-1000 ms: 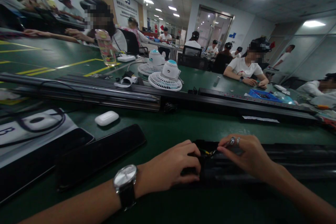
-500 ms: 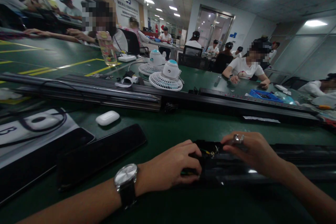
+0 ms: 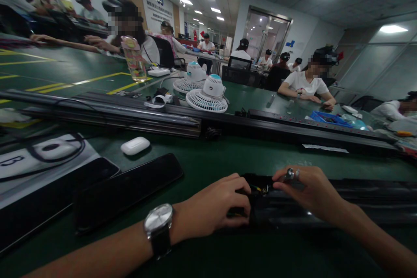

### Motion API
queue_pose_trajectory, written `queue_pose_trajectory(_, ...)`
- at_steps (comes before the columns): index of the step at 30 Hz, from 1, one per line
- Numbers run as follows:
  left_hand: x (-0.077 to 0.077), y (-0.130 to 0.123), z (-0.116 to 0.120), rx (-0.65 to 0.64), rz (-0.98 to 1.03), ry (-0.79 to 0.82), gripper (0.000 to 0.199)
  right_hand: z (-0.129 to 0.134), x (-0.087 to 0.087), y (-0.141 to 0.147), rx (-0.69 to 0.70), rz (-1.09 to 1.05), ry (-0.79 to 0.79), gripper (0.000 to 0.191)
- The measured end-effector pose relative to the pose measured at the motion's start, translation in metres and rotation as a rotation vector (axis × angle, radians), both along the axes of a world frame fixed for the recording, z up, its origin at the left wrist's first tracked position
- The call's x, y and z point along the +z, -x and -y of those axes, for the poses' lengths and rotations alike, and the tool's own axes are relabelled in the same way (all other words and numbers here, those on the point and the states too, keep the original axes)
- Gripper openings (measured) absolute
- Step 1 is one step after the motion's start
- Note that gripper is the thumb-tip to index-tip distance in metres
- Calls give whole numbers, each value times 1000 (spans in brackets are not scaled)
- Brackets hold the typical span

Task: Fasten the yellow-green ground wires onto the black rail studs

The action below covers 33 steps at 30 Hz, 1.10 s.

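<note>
A long, glossy black strip-like housing [image 3: 293, 213] lies across the table in front of me. At its left end is an opening with thin wires [image 3: 259, 189], some of them yellow, and a small shiny metal part. My left hand [image 3: 216, 206], with a watch on the wrist, is closed around that left end, its fingertips curled over the edge. Just right of the wires, my right hand [image 3: 309, 186], wearing rings, is pinched closed. Whatever sits between its thumb and forefinger is dark and too small to make out.
Left of my hands lie a black phone-like slab [image 3: 130, 191] and a white earbud case [image 3: 135, 146]. Long black bars [image 3: 276, 129] cross the table beyond, with two white fans [image 3: 208, 95], a bottle [image 3: 134, 61] and a blue tray [image 3: 329, 119] behind. Several people sit around.
My right hand has shifted slightly left and turned a little, still pinched by the wires. My left hand stays on the housing's end. The seated person at right has moved an arm.
</note>
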State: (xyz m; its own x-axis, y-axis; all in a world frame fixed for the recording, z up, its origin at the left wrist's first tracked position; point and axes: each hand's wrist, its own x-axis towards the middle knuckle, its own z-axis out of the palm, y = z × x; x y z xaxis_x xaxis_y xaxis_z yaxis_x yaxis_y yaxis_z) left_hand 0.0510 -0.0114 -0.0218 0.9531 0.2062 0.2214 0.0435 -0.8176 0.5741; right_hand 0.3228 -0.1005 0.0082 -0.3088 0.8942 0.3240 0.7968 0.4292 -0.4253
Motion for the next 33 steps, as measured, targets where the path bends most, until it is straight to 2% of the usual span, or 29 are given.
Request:
queue_pose_trajectory(4,3,-1,-1,-11,-7,-1,7,0,2,0,54,30,36,15)
queue_pose_trajectory(8,7,1,-2,-32,-44,-10,17,1,9,-1,94,79,57,20)
queue_pose_trajectory(14,7,1,-2,-30,-2,22,31,1,13,-2,25,29,20,17)
queue_pose_trajectory(18,5,0,-1,-19,12,27,25,1,11,-1,0,29,8,15)
queue_pose_trajectory(23,7,-2,0,3,19,64,33,2,8,0,-4,23,4,14)
queue_pose_trajectory(27,10,0,1,-24,-23,-23,13,2,8,1,0,32,4,16)
queue_pose_trajectory(33,19,0,0,-14,-64,-258,19,0,9,4,-6,17,-9,14)
